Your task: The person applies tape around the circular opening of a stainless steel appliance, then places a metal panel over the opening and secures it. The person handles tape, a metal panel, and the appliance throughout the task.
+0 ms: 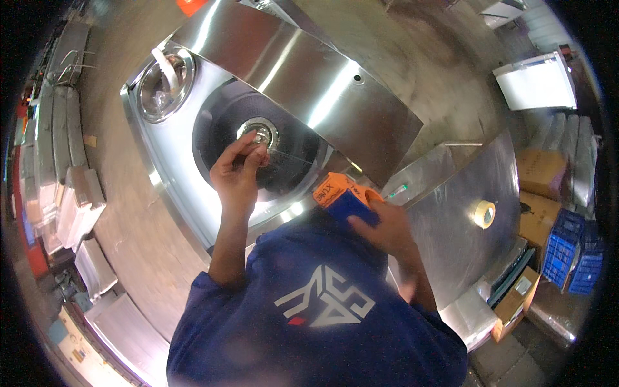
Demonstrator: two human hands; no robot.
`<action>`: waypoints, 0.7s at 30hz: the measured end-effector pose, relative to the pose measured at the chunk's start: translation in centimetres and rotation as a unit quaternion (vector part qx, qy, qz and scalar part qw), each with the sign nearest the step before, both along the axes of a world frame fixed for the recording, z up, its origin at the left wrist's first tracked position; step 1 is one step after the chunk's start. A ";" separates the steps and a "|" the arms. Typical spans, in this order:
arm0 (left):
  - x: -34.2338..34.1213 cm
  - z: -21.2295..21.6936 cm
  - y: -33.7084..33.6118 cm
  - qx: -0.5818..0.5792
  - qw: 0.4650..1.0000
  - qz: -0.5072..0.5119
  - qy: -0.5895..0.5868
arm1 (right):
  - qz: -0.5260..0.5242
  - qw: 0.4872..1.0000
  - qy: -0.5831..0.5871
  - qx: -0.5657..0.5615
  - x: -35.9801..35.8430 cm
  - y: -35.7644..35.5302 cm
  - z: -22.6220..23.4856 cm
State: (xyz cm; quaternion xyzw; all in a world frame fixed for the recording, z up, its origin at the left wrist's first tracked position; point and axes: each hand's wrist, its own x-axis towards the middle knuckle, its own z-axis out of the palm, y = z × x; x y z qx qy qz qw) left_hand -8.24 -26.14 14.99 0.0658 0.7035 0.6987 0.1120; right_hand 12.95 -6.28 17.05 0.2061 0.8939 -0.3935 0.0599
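One box (345, 197) was clasped by the right hand (385, 226), four o'clock; the ring (274, 134), ten o'clock, was apparently being worked by the left hand (240, 169), hold untellable, precision seemingly needed next.

Left hand (237, 173): fingers bent toward thumb, left forearm (231, 245) extended forward; right hand (387, 226): fingers curled, right forearm (418, 278) angled inward.

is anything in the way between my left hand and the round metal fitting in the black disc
Nothing visible: your left hand overlaps the metal fitting in this view, though I can't tell whether they touch.
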 end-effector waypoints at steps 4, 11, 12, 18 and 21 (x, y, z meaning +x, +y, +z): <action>0.5 1.9 -0.4 -0.046 0.999 -0.026 0.002 | -0.030 0.997 -0.063 -0.040 1.5 0.0 -0.5; 3.2 6.0 0.5 -0.152 0.918 -0.143 0.338 | -0.311 0.949 -0.053 0.000 3.5 0.0 -2.7; 3.6 6.3 0.8 -0.098 0.906 -0.151 0.383 | -0.384 0.922 -0.035 -0.012 4.1 0.6 -3.1; 2.5 8.5 -1.0 -0.007 0.982 -0.079 0.169 | -0.617 0.765 0.023 0.182 15.0 6.0 -10.8; 0.9 8.6 -1.8 0.008 0.984 -0.127 0.127 | -0.626 0.727 -0.105 0.264 22.8 5.7 -19.1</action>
